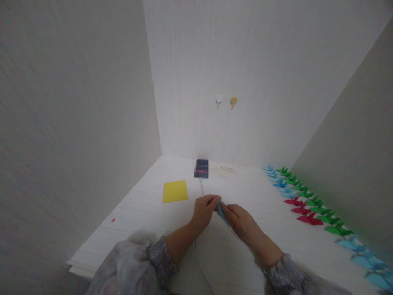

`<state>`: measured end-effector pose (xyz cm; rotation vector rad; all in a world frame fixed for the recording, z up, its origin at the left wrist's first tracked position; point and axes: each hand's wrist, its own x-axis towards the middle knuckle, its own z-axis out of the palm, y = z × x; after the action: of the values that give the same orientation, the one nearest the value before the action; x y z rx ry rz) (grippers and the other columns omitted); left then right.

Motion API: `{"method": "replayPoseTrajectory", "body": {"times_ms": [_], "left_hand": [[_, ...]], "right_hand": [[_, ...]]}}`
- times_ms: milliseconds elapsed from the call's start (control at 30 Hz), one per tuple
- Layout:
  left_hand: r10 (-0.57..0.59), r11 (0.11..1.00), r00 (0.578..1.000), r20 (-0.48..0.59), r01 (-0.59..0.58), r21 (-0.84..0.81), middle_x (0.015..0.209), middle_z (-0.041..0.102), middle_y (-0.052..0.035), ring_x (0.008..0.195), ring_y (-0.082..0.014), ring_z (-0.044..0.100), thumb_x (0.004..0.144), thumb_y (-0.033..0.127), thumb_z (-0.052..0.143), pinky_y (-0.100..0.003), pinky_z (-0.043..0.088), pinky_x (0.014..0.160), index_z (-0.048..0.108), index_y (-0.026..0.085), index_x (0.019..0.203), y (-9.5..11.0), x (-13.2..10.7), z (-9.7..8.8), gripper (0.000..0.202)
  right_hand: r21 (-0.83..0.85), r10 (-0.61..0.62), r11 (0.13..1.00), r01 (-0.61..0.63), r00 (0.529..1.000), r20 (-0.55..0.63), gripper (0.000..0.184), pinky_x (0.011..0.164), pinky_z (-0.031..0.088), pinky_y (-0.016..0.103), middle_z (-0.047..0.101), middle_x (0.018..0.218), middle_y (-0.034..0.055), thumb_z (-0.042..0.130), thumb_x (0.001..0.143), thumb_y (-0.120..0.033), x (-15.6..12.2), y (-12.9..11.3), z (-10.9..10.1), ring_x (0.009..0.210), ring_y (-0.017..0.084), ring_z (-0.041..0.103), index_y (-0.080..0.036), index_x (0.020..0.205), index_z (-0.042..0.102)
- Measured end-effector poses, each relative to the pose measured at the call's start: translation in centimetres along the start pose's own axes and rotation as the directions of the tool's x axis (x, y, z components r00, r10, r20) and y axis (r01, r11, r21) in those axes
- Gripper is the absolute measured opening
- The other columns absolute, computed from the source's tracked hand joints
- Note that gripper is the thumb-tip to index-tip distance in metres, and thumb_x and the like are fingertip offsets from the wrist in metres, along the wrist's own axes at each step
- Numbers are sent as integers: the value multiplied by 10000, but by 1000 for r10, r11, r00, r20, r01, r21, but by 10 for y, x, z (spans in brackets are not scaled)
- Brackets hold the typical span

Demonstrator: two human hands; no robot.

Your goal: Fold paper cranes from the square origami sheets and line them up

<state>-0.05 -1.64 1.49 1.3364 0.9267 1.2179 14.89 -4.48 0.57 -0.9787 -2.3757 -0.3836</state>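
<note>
Over the middle of the white table (pixel 129 229), my left hand (pixel 205 211) and my right hand (pixel 241 221) meet, and both pinch a small folded piece of blue paper (pixel 221 211). Fingers of each hand are closed on the paper, the left at its upper end, the right along its lower edge. A ring shows on a left finger. Both wrists wear gathered grey sleeves.
A yellow square sheet (pixel 175 191) lies flat left of my hands. A small dark device (pixel 201 168) with a thin cable stands behind them. Rows of folded blue, green and red paper figures (pixel 310 205) line the table's right side. Two hooks (pixel 226 101) hang on the wall.
</note>
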Motion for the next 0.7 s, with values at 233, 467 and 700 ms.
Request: {"method": "replayPoseTrajectory", "body": {"times_ms": [233,467,700], "left_hand": [[3,1000,999,-47,-4,-17,536,552,-4,497,-93,482,676,401,505,-208,423,503,614,113,675,1,1,-1,309],[55,997,998,-19,-54,53,555,548,3,519,-92,482,706,384,474,-203,419,522,602,129,688,1,0,-1,285],[111,977,993,-36,-102,187,527,519,15,503,-87,463,729,409,432,-192,375,495,568,139,645,-7,0,-3,313]], "right_hand": [[224,126,968,-111,990,-56,299,656,460,300,586,833,91,429,791,-183,5,-7,-6,751,174,540,-168,1085,483],[582,627,624,-521,779,25,182,540,452,239,601,674,38,455,768,-323,13,-15,1,606,143,556,-171,824,539],[705,663,403,-584,717,216,231,546,423,235,581,613,26,475,741,-354,16,-13,5,585,138,524,-154,679,572]]}}
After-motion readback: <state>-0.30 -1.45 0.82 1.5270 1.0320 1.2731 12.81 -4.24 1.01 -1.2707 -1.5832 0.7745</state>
